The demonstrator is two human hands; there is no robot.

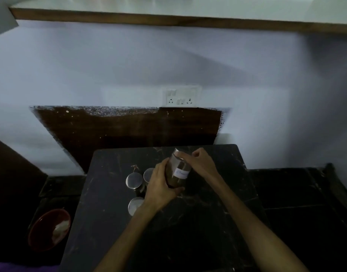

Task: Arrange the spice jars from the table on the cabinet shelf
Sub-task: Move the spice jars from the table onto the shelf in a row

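While the pale wall (pixel 129 61) is filling most of the head view, a white shelf (pixel 168 5) with a brown wooden front edge is running across the top of it. Below, a dark brown panel (pixel 119 126) is sitting against the wall, and a white switch-and-socket plate (pixel 182 96) is sitting just above the panel's upper right corner. A black table (pixel 188 232) with pale scuff marks is occupying the lower centre. A red bowl (pixel 49 229) holding something pale is lying on the dark floor to the left of the table.

Both forearms are reaching in from the bottom edge. The left hand (pixel 160 185) is gripping the held spice jar (pixel 177 169) with its fingers wrapped around the lower body and base. The right hand (pixel 198 162) is curling its fingers over the jar's top end; the lid is largely hidden beneath them. The jar is tilted with its top leaning away from the person, is showing brown contents and a white handwritten label, illegible at this resolution, and is being held over the table's far half.

Three lidded jars are standing on the table just left of the left hand: a left jar (pixel 133 180), a rear jar (pixel 148 173) and a near jar (pixel 136 205), each showing a round metallic lid
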